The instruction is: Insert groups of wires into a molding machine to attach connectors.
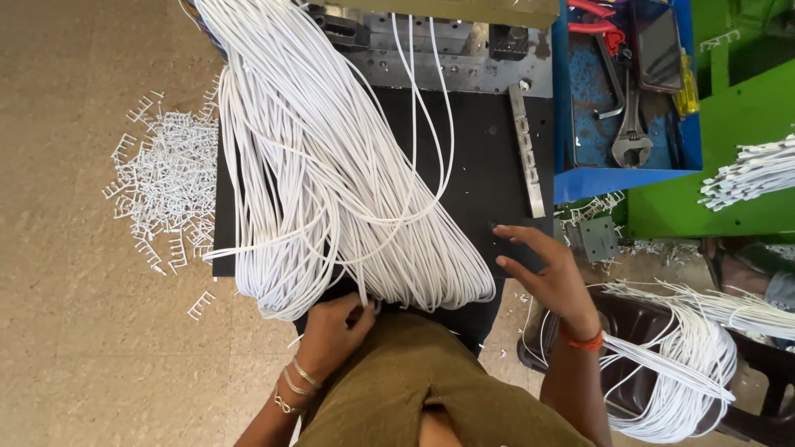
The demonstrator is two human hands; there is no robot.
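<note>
The left hand (pixel 335 327) is pinching a few strands at the near edge of the big white cord bundle (pixel 331 165), fingers closed on them. The right hand (pixel 542 273) is hovering with fingers spread wide over the black surface (pixel 489 165). Farther off, a blue tray (pixel 580 178) is holding a wrench (pixel 631 132).

One screen noted: a phone (pixel 659 45), a dark rectangular slab with its glass blank and unlit, lying inside my blue tool tray (pixel 633 178) at the tray's far end, just beside the yellow-handled screwdriver (pixel 686 87). I see no packages, labels or signs.
</note>
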